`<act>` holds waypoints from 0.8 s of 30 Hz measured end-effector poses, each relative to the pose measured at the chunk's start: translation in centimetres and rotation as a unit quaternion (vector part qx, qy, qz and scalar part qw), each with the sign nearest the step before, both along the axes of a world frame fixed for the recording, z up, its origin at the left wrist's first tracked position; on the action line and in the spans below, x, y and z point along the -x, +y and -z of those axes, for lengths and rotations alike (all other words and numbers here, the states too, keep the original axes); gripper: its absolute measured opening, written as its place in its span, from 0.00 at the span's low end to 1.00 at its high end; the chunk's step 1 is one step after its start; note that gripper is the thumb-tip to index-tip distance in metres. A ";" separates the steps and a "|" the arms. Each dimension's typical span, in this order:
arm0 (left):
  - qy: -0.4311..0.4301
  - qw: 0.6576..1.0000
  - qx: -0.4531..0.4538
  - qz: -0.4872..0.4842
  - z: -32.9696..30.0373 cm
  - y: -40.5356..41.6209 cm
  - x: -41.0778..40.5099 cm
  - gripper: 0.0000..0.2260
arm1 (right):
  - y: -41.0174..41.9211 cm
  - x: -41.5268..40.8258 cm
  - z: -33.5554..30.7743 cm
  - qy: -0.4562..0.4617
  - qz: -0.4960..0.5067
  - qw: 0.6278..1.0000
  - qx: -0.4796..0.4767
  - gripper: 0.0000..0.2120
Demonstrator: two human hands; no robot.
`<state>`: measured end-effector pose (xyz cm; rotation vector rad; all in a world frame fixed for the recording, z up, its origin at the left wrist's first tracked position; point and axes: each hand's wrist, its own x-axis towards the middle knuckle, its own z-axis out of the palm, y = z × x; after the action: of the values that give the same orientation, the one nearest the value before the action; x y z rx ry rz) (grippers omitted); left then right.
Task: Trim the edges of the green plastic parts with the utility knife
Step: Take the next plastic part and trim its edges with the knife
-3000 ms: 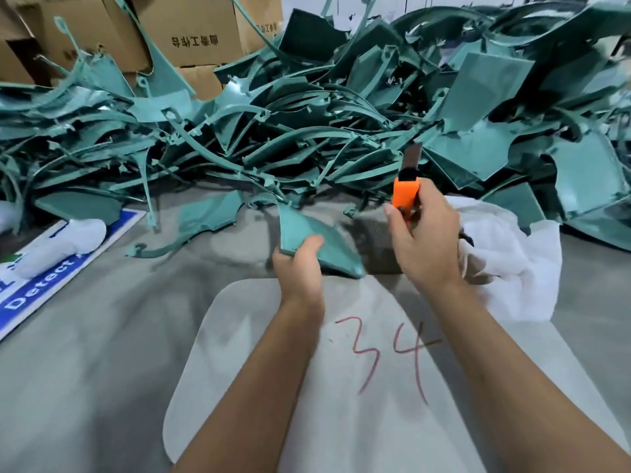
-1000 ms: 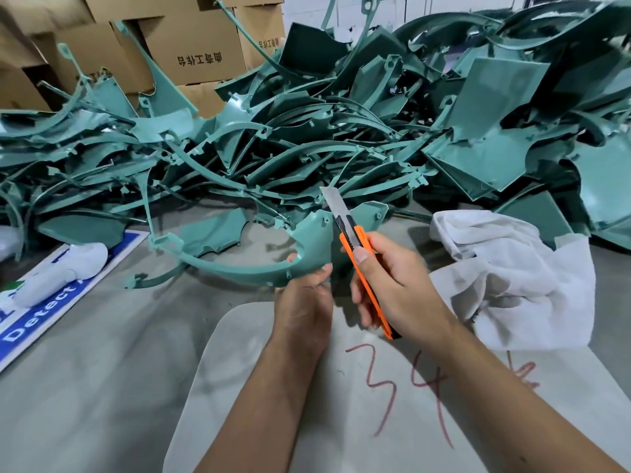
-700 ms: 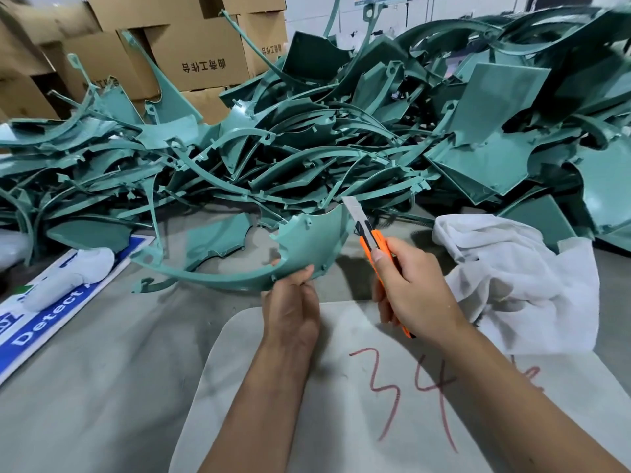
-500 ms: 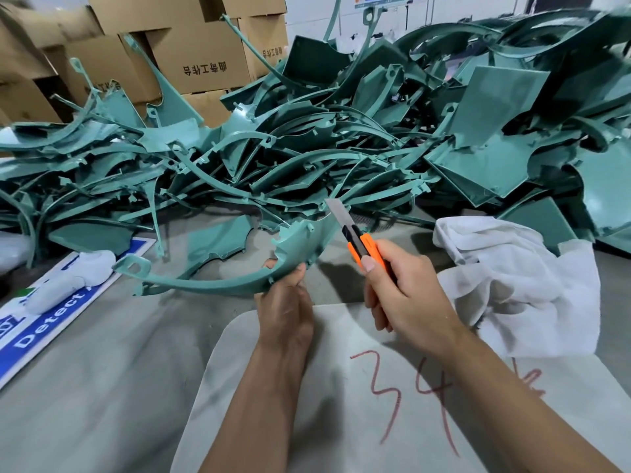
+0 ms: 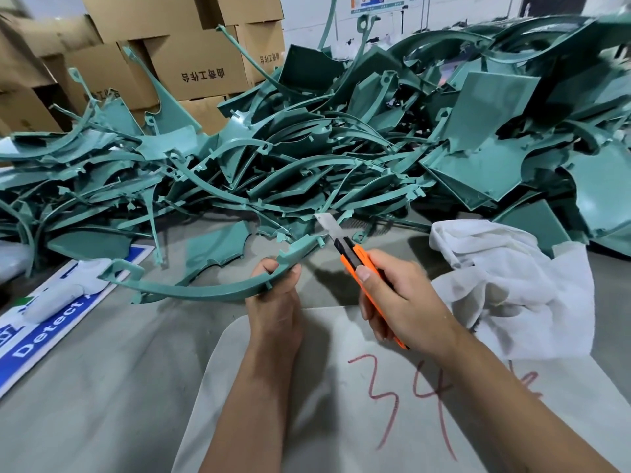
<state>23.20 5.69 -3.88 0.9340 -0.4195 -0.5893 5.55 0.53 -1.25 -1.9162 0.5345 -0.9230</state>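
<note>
Above grey table (image 5: pixel 102 387), curved green part (image 5: pixel 205 290) in left hand (image 5: pixel 275 302).

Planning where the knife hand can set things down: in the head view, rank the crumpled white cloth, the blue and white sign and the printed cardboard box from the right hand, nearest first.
From the right hand:
1. Crumpled white cloth, just to its right on the table.
2. Blue and white sign, far left, past the left hand.
3. Printed cardboard box, at the back left, behind the green pile.
</note>
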 end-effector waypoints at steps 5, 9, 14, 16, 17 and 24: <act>0.062 0.998 0.008 -0.016 0.0 -0.4 -0.3 0.19 | -1.1 0.1 0.5 0.048 0.129 0.990 0.032 0.14; 0.050 0.999 0.003 -0.001 0.1 -0.2 -0.4 0.20 | -1.5 0.3 0.7 0.055 0.205 0.973 0.090 0.12; 0.047 0.999 0.014 0.019 -0.1 -0.4 0.4 0.19 | 0.1 -0.4 0.4 0.017 0.093 0.978 0.183 0.07; 0.057 0.997 0.029 0.040 -0.1 -0.3 0.6 0.21 | 0.0 -0.7 0.6 0.033 0.091 0.977 0.192 0.07; 0.063 0.996 0.035 0.049 -0.2 -0.2 0.7 0.21 | -0.2 -0.8 0.8 0.038 0.099 0.975 0.195 0.06; 0.135 0.991 -0.011 0.026 -1.0 0.1 1.1 0.21 | -2.1 0.1 1.4 0.083 0.244 0.951 0.174 0.08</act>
<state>22.13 5.78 -2.88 0.8513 -0.1957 -0.7573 5.43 -1.59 -2.61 -2.2384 1.0356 -1.2381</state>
